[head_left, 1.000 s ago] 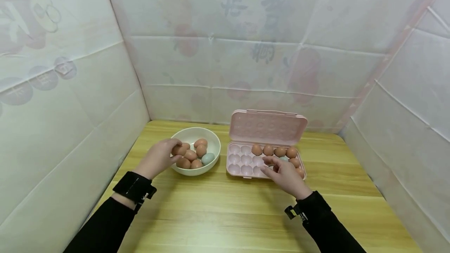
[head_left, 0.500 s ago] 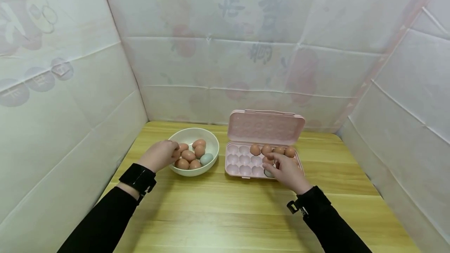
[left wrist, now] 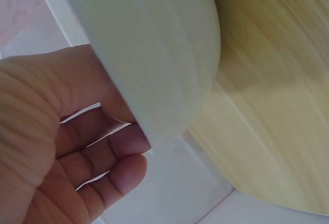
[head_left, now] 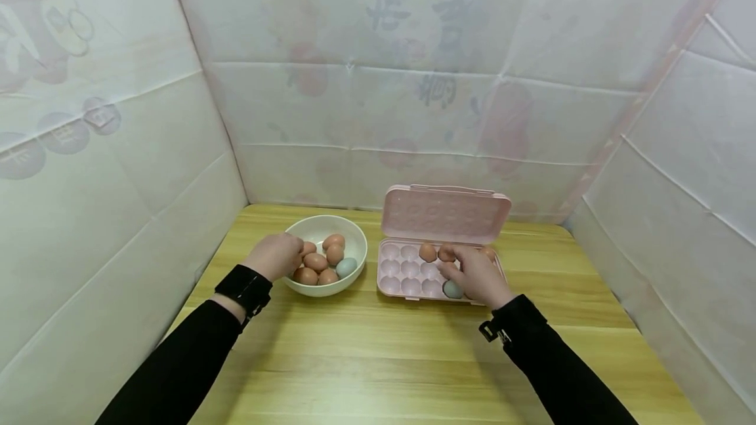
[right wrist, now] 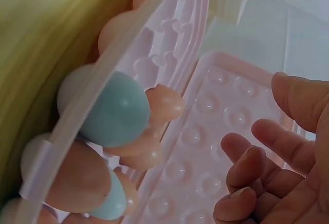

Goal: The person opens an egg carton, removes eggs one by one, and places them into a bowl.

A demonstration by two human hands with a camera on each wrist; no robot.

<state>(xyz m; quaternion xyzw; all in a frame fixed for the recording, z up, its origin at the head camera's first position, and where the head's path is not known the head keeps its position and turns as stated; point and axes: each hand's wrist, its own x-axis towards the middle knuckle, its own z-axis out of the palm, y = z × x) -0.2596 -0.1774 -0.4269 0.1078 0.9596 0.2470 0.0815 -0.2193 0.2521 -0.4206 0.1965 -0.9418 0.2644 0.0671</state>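
Observation:
My left hand [head_left: 273, 256] reaches over the left rim of a cream bowl [head_left: 319, 290] that holds several brown eggs [head_left: 315, 262] and one pale blue egg [head_left: 346, 267]. In the left wrist view its fingers [left wrist: 128, 172] curl loosely beside the bowl wall; the thumb side goes behind the rim, so whether it grips an egg is hidden. My right hand [head_left: 477, 275] hovers over a pink egg carton [head_left: 397, 293], fingers loosely bent, holding nothing. Close by, a blue egg [right wrist: 118, 111] sits in the front row, with brown eggs [right wrist: 77, 178] around it.
The carton's hinged lid [head_left: 445, 215] stands raised behind its base. Bare cups [head_left: 410, 269] fill the carton's left side. Both containers stand on a wooden table [head_left: 354, 353], with white printed sheets [head_left: 354, 103] behind and at both sides.
My left hand has moved slightly right and its fingers have closed in at the bowl's rim. My right hand has shifted slightly back, leaving the front-row blue egg more visible.

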